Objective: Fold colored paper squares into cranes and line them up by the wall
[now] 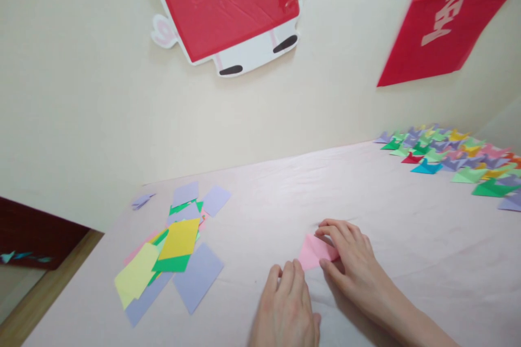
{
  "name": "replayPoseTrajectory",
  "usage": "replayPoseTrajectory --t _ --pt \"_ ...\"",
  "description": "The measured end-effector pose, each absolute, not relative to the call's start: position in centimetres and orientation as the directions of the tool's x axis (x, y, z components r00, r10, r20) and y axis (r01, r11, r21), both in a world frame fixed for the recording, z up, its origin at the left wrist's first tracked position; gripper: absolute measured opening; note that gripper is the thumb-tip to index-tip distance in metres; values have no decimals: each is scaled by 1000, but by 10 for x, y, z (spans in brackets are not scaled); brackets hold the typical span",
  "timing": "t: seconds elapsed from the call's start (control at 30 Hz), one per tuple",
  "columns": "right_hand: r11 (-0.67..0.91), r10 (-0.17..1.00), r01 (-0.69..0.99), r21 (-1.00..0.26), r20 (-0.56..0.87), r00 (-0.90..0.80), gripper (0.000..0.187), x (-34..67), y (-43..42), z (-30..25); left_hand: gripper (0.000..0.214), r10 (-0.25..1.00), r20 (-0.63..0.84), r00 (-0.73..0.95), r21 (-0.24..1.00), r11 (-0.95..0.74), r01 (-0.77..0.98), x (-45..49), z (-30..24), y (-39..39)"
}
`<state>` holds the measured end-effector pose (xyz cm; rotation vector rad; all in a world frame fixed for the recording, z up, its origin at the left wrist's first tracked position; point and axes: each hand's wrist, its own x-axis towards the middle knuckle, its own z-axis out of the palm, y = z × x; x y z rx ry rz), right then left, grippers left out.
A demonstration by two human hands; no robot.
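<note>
Pink paper (pixel 316 252) lies on the surface (pixel 244 287), between the two hands, already folded into a small, roughly triangular shape with a crease showing. Right hand (pixel 352 260) has it — thumb at the lower edge, fingers by the upper edge, so that grip is narrow and holding the paper's right end. Left hand (pixel 287 303) sits palm down, fingers curled, a fingertip at or just beside the left corner; whether that grip pinches or only steadies, cannot tell.

To fold well, I'd say: paper flat, edges and corners matched before any pressing, then one firm fingertip run along the crease from the middle outward. Left hand should pin lightly — too hard and thin paper could buckle or skid (the cloth cover (pixel 329 158) looks wrinkled in places, so creases may come out soft). Elbows and sleeves best clear of the loose sheets (pixel 179 239) on the left and folded pieces (pixel 451 164) far right, both well apart from the hands
</note>
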<state>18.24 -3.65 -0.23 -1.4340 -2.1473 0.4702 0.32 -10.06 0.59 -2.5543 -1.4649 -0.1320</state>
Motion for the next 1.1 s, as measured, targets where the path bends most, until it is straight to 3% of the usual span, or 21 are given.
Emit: replayPoseTrajectory --t 0.37,0.53,0.7,0.97,1.1 --pt "325 946 764 -557 214 -246 42 237 -18 -12 67 878 229 419 -4 -430 903 11 7 -98" --pt "338 936 679 -652 155 -317 30 219 -24 -6 69 879 240 412 -28 -418 908 10 -7 -104" --pt "409 907 691 -596 183 -378 41 193 -30 -6 62 876 272 397 -132 -375 918 4 -26 -117" --pt "422 876 590 -689 141 -462 27 202 -24 2 49 922 286 260 -134 -230 964 -19 -33 -136" --pt "456 850 509 -730 188 -491 21 201 -28 6 66 926 297 233 -46 -230 972 -12 -20 -126"
